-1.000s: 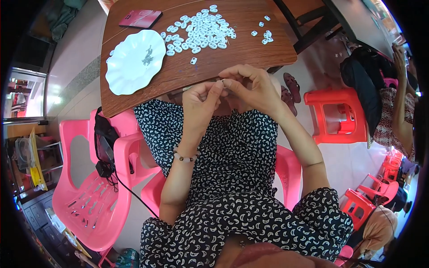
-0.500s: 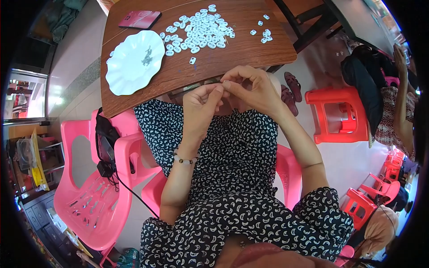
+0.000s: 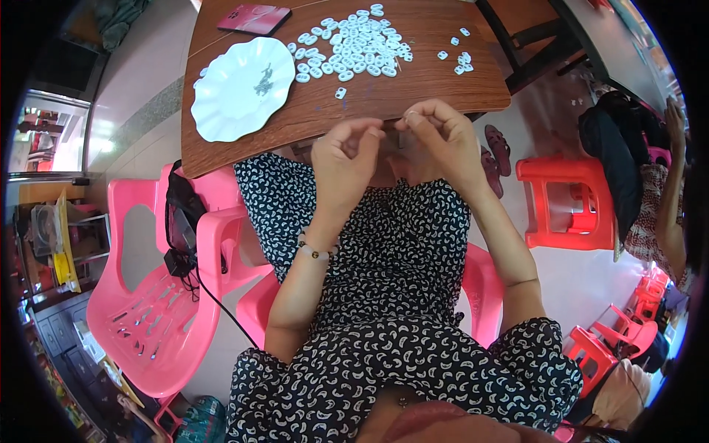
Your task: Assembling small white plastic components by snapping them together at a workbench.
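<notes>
My left hand (image 3: 347, 166) is raised over my lap by the table's near edge, thumb and forefinger closed in a pinch. Whatever may be between its fingertips is too small to make out. Just to the right, a short gap apart, my right hand (image 3: 447, 144) also pinches thumb and forefinger together; a tiny pale thing seems to show at its fingertips, its kind unclear. Beyond the hands lies a heap of small white oval pieces with two holes each (image 3: 362, 48). One small white piece (image 3: 340, 93) sits nearer to me. A scalloped white plate (image 3: 221, 111) holds tiny grey bits (image 3: 263, 81).
The brown wooden table (image 3: 436, 96) carries a pink phone-like case (image 3: 255, 19) at the far left and several separate white pieces (image 3: 464, 63) at the right. A pink chair (image 3: 159, 325) with a black bag stands left, a red stool (image 3: 569, 203) right. Another person's arm (image 3: 670, 192) shows far right.
My hands, which met at the fingertips, have drawn apart, the right one moving rightward. The whole view has shifted slightly, with the table now higher and further right.
</notes>
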A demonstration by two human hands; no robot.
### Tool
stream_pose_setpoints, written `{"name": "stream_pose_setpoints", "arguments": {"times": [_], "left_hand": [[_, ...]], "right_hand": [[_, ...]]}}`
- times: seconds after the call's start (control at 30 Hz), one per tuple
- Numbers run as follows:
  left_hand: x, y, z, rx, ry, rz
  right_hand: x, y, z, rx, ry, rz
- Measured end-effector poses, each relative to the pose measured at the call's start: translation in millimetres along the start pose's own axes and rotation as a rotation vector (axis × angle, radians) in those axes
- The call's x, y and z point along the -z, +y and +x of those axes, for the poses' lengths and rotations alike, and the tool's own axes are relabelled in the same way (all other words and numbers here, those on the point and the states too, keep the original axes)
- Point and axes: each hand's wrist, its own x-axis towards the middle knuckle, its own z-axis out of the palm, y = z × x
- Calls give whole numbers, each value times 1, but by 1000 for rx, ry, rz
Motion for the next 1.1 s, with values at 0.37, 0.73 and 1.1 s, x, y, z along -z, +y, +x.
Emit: {"name": "stream_pose_setpoints", "arguments": {"times": [0.37,0.73,1.1], "left_hand": [[80,28,55,-398,431,803],[155,27,130,-275,211,974],[145,15,170,-200,52,1078]], "right_hand": [[12,7,1,-29,37,-24],[9,3,-1,-46,17,-110],[9,7,0,16,13,-179]]}}
